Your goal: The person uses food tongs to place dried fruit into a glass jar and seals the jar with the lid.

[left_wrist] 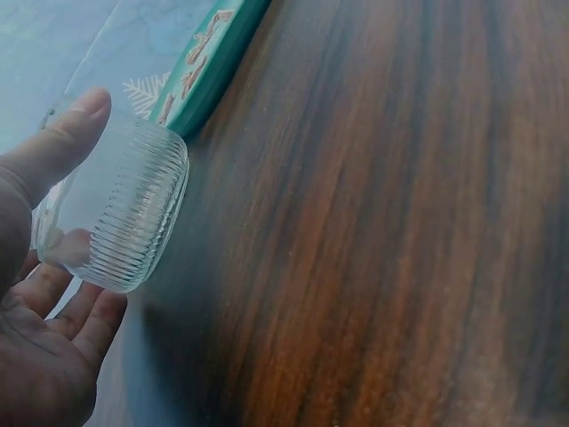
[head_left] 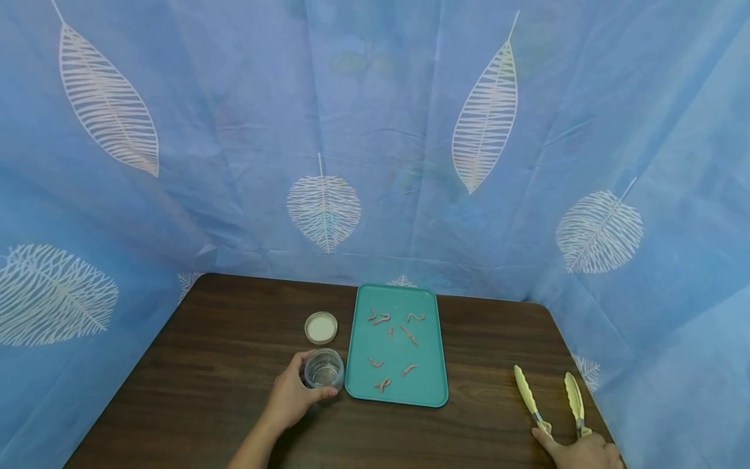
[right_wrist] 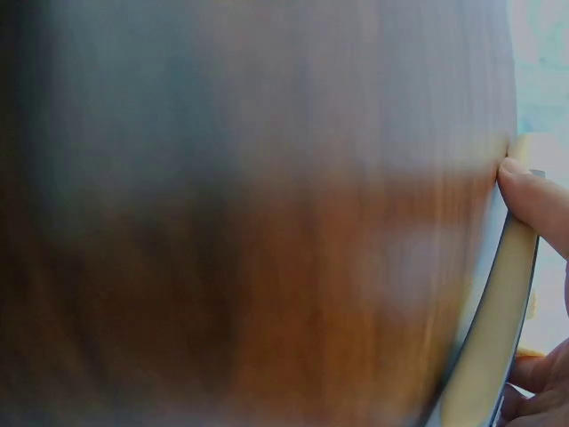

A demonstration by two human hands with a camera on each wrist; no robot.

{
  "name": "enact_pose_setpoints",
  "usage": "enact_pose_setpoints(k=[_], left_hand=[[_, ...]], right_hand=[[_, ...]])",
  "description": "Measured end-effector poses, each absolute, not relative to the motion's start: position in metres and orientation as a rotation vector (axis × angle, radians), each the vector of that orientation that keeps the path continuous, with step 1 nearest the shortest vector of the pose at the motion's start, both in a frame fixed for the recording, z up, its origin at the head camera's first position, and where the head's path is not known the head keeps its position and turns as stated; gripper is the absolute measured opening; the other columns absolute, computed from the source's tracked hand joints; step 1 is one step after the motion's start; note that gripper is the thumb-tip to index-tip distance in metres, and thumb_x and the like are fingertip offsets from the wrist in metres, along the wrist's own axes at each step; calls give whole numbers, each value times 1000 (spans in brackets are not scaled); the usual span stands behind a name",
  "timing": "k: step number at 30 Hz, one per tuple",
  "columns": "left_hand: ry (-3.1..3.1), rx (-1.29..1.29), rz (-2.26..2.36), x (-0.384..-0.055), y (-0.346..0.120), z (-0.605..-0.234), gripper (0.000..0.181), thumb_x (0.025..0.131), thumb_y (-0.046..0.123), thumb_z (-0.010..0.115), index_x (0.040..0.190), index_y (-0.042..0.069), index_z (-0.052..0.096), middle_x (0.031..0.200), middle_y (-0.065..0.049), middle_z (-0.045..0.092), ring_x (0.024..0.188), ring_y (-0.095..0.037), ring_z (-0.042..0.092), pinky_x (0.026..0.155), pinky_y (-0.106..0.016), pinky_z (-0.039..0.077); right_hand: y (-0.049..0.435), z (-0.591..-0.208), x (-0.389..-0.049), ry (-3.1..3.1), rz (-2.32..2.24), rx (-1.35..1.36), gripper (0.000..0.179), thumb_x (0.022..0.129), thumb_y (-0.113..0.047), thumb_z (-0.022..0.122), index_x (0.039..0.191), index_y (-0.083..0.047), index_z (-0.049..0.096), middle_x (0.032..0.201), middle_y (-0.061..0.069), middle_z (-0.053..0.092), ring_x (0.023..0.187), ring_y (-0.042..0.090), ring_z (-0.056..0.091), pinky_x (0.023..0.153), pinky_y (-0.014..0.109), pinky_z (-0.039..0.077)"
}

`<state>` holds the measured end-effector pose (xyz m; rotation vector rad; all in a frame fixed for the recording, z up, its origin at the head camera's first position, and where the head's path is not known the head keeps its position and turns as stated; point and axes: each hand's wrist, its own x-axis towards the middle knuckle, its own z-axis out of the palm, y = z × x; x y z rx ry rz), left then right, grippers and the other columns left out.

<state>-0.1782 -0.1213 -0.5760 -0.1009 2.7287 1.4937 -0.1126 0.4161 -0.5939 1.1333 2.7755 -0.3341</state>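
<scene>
Right hand (head_left: 586, 449) on tongs (head_left: 551, 400), left wrist view alone shows jar (left_wrist: 124, 213) ribbing

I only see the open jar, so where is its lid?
In the head view the lid lies on the table left of the tray, just behind the jar that the left hand holds.

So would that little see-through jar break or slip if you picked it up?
The jar looks like clear glass, so it might crack if dropped. Its ribbed sides probably help the left hand hold it without slipping. It seems empty, so likely light, and it is short and wide, so unlikely to tip.
</scene>
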Motion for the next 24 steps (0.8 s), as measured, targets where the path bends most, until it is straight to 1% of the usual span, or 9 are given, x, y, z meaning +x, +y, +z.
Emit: enact_pose_setpoints(k=[2, 3, 4, 8, 11, 14, 19, 21, 24], left_hand=[[2729, -97, 1501, -179, -121, -577, 99, 69, 37, 104, 150, 9, 56, 139, -17, 73, 126, -38, 70, 107, -62, 54], [2727, -96, 1506, -179, -121, -577, 99, 69, 37, 104, 150, 9, 56, 139, -17, 72, 126, -38, 70, 107, -62, 54], [2725, -92, 1511, -180, -121, -578, 99, 69, 37, 104, 150, 9, 56, 139, -17, 72, 126, -38, 70, 107, -62, 54], [2718, -90, 1529, -179, -121, -579, 98, 69, 35, 104, 150, 8, 56, 139, -17, 73, 126, -38, 70, 108, -61, 55], [2717, -94, 1536, -179, -121, -580, 98, 68, 34, 104, 149, 8, 56, 139, -17, 73, 127, -38, 70, 108, -61, 54], [2715, -94, 1547, -180, -121, -580, 97, 68, 34, 104, 149, 8, 56, 139, -17, 73, 126, -38, 70, 109, -62, 54], [2696, -85, 1574, -180, -120, -581, 96, 69, 32, 104, 149, 8, 56, 139, -16, 73, 127, -37, 69, 109, -61, 53], [2694, -82, 1577, -180, -121, -582, 96, 69, 32, 104, 149, 8, 56, 139, -17, 73, 127, -37, 69, 109, -61, 54], [2696, -81, 1579, -179, -121, -582, 95, 69, 31, 104, 148, 8, 56, 139, -17, 73, 127, -37, 70, 109, -61, 54]], right_hand=[[416, -593, -113, 2779, -341, 1139, 111, 70, -87, 81, 85, 17, 46, 92, 41, 53, 101, 55, 59, 93, 61, 50], [415, -592, -113, 2777, -346, 1137, 102, 75, -76, 84, 86, 18, 47, 93, 41, 53, 102, 55, 59, 94, 61, 51], [415, -591, -113, 2769, -355, 1132, 101, 77, -75, 84, 88, 18, 46, 95, 42, 53, 104, 56, 58, 95, 63, 50], [414, -588, -111, 2765, -425, 1101, 100, 77, -75, 84, 89, 18, 49, 95, 41, 54, 105, 57, 57, 97, 65, 50], [410, -586, -110, 2790, -512, 1075, 95, 79, -70, 86, 90, 18, 51, 92, 38, 56, 106, 58, 54, 98, 67, 48], [403, -584, -110, 2804, -600, 1065, 96, 80, -65, 87, 102, 22, 52, 99, 41, 54, 110, 60, 50, 98, 70, 48], [390, -580, -109, 2780, -739, 1052, 120, 74, -71, 89, 127, 27, 45, 116, 47, 43, 115, 60, 45, 86, 70, 53], [384, -578, -108, 2788, -776, 1029, 122, 74, -72, 90, 130, 26, 44, 117, 46, 41, 115, 59, 44, 82, 70, 54], [375, -576, -108, 2826, -799, 971, 117, 78, -68, 88, 132, 25, 43, 118, 45, 40, 114, 59, 43, 80, 70, 54]])
